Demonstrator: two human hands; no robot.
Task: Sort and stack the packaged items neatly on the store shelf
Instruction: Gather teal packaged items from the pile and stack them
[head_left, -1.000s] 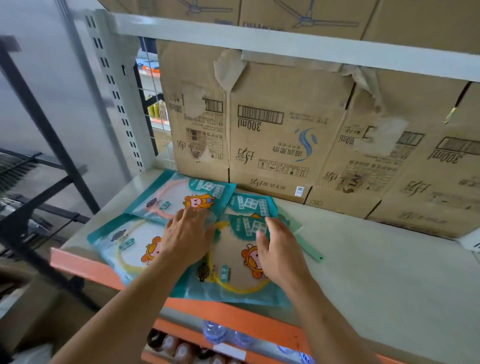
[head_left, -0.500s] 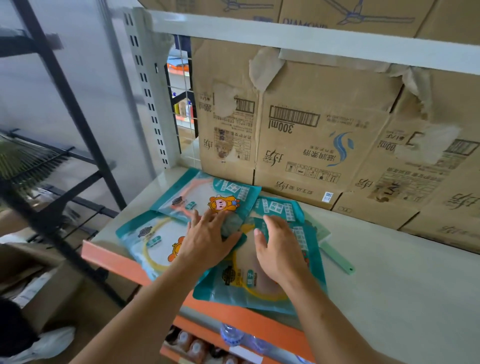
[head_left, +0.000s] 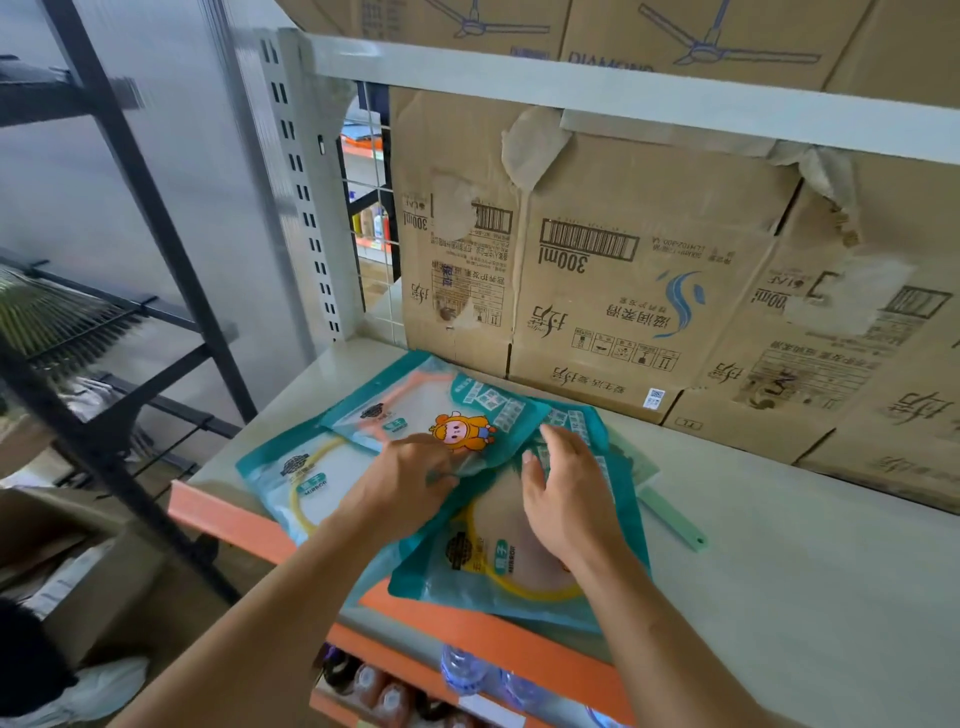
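- At the far left a black rack (head_left: 130, 208) stands apart from the shelf (head_left: 779, 571). A white post (head_left: 306, 182) closes the shelf's left end, so nothing can spread that way.
- The left packet (head_left: 306, 483), with a yellow ring inside, lies flat at the left front corner, partly under its neighbours.
- The left hand (head_left: 400, 483) has its fingers curled on the near corner of the pink-ring packet (head_left: 431, 410), apparently pinching it. That packet overlaps the left one and reaches back almost to the cardboard boxes (head_left: 623, 291).
- The right hand (head_left: 566, 499) is spread and relaxed, palm down over the front packet (head_left: 498, 571), gripping nothing.
- The front packet juts past the orange front edge (head_left: 493, 639) and could slip off if nudged outward.
- Another packet (head_left: 582, 421) peeks out behind the right hand, and a green stick (head_left: 670, 519) pokes out from under the pile.
- The job looks only begun: the packets are fanned and crooked, with no squared stack yet.
- To the right lies a broad stretch of bare shelf, the best room for stacking. The boxes wall off the back.
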